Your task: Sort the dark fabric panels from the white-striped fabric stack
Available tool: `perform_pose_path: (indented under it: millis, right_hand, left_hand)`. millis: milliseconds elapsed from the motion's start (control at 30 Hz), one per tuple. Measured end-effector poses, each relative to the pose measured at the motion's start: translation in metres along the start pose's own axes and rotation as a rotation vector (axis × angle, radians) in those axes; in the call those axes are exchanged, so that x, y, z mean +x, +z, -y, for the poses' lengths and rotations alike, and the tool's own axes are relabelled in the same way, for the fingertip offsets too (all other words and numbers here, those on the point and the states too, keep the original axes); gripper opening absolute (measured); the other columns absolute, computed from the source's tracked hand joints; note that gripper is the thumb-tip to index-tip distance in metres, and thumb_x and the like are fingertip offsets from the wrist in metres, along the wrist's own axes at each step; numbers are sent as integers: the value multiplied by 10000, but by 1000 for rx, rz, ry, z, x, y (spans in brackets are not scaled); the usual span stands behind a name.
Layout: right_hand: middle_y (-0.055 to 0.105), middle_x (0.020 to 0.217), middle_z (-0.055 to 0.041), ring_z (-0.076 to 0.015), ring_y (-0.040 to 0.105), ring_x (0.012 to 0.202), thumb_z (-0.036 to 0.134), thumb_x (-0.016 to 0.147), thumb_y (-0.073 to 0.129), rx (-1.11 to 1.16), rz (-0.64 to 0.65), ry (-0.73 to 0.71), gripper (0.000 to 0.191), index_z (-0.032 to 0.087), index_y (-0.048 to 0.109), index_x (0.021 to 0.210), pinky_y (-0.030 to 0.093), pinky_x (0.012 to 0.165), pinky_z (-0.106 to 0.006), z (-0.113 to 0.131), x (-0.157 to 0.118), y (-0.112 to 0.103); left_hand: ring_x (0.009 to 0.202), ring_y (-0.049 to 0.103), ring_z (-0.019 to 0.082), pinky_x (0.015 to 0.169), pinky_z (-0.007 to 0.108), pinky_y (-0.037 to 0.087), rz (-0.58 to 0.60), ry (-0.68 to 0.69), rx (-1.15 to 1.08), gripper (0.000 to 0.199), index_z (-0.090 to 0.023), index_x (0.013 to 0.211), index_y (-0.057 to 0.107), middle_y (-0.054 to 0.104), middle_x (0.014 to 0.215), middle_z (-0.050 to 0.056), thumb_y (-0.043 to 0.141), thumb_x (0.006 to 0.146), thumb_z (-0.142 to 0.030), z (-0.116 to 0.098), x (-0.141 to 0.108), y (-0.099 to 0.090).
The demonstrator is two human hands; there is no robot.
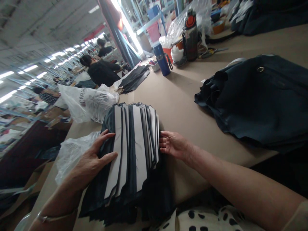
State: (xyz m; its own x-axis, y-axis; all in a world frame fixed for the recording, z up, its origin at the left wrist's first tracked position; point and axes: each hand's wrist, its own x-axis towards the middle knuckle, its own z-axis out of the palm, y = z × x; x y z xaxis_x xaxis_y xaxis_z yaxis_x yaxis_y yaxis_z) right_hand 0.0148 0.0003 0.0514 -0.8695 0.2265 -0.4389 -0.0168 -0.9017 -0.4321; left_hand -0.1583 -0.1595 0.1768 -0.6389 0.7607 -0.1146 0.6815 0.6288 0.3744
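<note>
A fanned stack of dark fabric pieces with white strips lies in front of me, overhanging the table's near edge. On its left side rests my left hand, thumb and fingers spread over the dark cloth and the first white strip. My right hand is at the opposite side, palm turned partly up, its stretched fingers touching the stack's right edge. Neither hand is wrapped around anything. The tips of some right fingers are hidden against the strips.
Dark fabric panels are piled at the right. Clear plastic bags lie to the left. A blue bottle, a dark bottle and scissors are farther back on the brown table. People sit in the background.
</note>
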Motion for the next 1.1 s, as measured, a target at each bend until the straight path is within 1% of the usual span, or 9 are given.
perform_pose_path:
  millis: [67, 133, 233, 367, 533, 633, 867, 967, 1100]
  right_hand:
    - [585, 871, -68, -137, 540, 668, 336, 869, 439, -230, -4, -88, 232, 137, 558, 891, 445, 654, -290, -7, -6, 11]
    - [538, 1164, -167, -246, 555, 997, 416, 828, 517, -601, -53, -295, 466, 94, 536, 1164, 427, 896, -406, -19, -18, 27]
    - [126, 1493, -240, -356, 141, 1381, 483, 809, 540, -958, 11, -470, 892, 26, 136, 1460, 163, 1119, -499, -38, -41, 50]
    - [-105, 1508, -209, -313, -72, 1402, 453, 854, 478, -1037, 206, -432, 907, 33, -54, 1457, 86, 1143, -499, -53, -62, 63]
    - [-130, 1495, -222, -342, -74, 1391, 417, 830, 528, -1091, 192, -458, 934, 38, -53, 1455, 85, 1136, -518, -52, -64, 71]
    - [-76, 1492, -258, -371, -50, 1387, 398, 825, 547, -1145, 214, -518, 910, 17, 17, 1460, 90, 1126, -543, -50, -66, 80]
    - [165, 1458, -314, -437, 152, 1355, 383, 783, 592, -1284, 240, -733, 851, -2, 212, 1441, 171, 1090, -588, -47, -66, 90]
    - [328, 1425, -232, -361, 276, 1330, 363, 809, 559, -1162, 175, -799, 730, 60, 307, 1424, 219, 1098, -542, -44, -53, 83]
    - [564, 1213, -90, -199, 439, 1219, 216, 846, 476, -798, 25, -928, 390, 155, 547, 1225, 309, 1092, -371, -45, -22, 66]
  left_hand:
    - [1395, 202, 254, 1159, 434, 139, 18, -11, -10, 622, -273, 1252, 470, 233, 1514, 8, 592, 680, -483, 0, -1, -2]
    - [1396, 199, 255, 1161, 428, 139, 26, -24, -48, 602, -280, 1257, 464, 226, 1517, 3, 599, 703, -470, 4, -1, -4]
    - [1373, 256, 272, 1148, 438, 201, 38, -78, -162, 606, -308, 1278, 438, 271, 1501, 1, 619, 719, -456, 19, 0, -6]
    - [1307, 372, 310, 1119, 430, 293, 79, -160, -332, 649, -354, 1308, 390, 327, 1480, -12, 641, 719, -458, 42, -1, -5]
    - [1284, 408, 302, 1011, 322, 445, 64, -209, -406, 678, -334, 1313, 389, 367, 1460, -12, 656, 696, -431, 42, -5, -3]
    - [1204, 493, 304, 881, 293, 529, 70, -280, -506, 742, -307, 1332, 366, 433, 1415, 15, 671, 661, -391, 36, -8, -2]
    - [1194, 511, 249, 845, 224, 521, 21, -257, -694, 647, -300, 1311, 408, 463, 1387, 8, 629, 704, -286, 46, -17, 4]
    - [1146, 544, 227, 849, 221, 510, 45, -223, -752, 609, -302, 1306, 403, 473, 1370, 14, 613, 734, -286, 54, -17, 5]
    - [1017, 602, 216, 772, 242, 527, 60, -225, -737, 607, -299, 1328, 376, 491, 1341, 31, 583, 757, -309, 56, -17, 7]
